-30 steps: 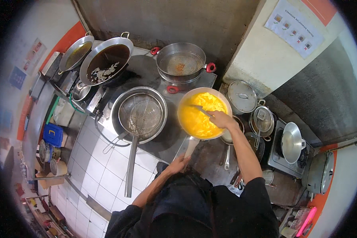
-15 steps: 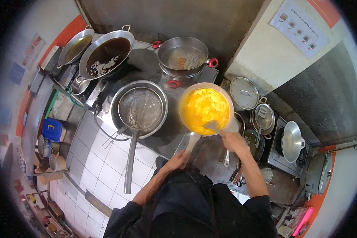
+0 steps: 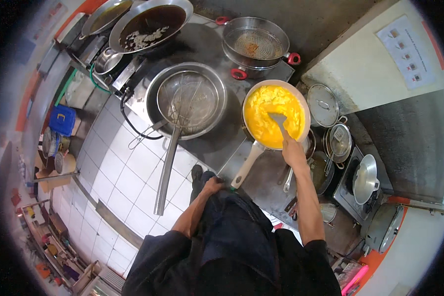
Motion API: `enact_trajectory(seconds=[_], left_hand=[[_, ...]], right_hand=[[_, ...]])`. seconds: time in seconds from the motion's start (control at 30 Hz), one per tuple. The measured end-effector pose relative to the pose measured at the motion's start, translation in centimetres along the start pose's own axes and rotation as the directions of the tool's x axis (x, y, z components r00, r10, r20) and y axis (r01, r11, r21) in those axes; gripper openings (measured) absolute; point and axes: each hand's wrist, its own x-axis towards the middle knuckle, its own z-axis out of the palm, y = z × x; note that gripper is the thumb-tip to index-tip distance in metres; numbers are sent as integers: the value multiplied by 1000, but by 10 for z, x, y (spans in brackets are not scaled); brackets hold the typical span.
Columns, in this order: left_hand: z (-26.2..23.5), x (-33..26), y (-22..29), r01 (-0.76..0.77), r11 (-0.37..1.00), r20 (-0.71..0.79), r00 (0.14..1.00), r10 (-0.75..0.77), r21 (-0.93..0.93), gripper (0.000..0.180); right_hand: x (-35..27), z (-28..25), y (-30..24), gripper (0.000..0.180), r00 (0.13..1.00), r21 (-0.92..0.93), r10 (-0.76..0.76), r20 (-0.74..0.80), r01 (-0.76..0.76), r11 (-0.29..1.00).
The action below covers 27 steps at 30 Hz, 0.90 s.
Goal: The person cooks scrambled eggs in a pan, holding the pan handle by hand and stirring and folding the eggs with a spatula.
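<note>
A light-coloured frying pan [image 3: 305, 96] with a cream handle holds bright yellow egg, partly set in soft folds with liquid around them. My right hand [image 3: 294, 152] is closed round the handle of a grey spatula [image 3: 278, 118], whose blade rests in the egg near the pan's middle. My left hand [image 3: 213, 186] is off the pan, low beside the dark apron at the counter's front edge, left of the pan handle's end. Its fingers look curled; whatever they hold, if anything, is hidden.
Left of the pan, a long-handled strainer [image 3: 188, 98] rests in a metal bowl [image 3: 220, 81], its handle jutting over the front edge. Behind are a steamer pot [image 3: 255, 39] and a wok of dark oil [image 3: 153, 24]. Lids, pans and a stove [image 3: 348, 185] stand at right.
My left hand has let go of the pan handle and moved down-left to the counter edge. The spatula has moved from the pan's near rim toward its middle. The view has shifted.
</note>
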Motion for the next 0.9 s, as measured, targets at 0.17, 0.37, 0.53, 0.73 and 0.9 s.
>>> enact_trajectory(seconds=[0.17, 0.37, 0.53, 0.73, 0.9], left_hand=[[-1, -9, 5, -76, 993, -17, 997, 75, -91, 40], [-10, -10, 13, 1, 1000, 11, 1000, -1, -9, 50], [-6, -9, 10, -47, 994, -72, 996, 55, 103, 50], [-6, -3, 3, 23, 990, -52, 999, -15, 142, 46], [-21, -24, 19, 10, 983, -63, 998, 2, 186, 42]], right_hand=[[-30, 2, 2, 43, 998, 38, -29, 49, 28, 999], [-73, -18, -2, 43, 986, 84, 100, 131, -111, 990], [-99, -46, -6, 44, 984, 147, 141, 105, -156, 977], [-106, -56, -29, 43, 967, 52, 88, 240, -103, 993], [-71, -17, -24, 40, 979, 50, 71, 190, -82, 995]])
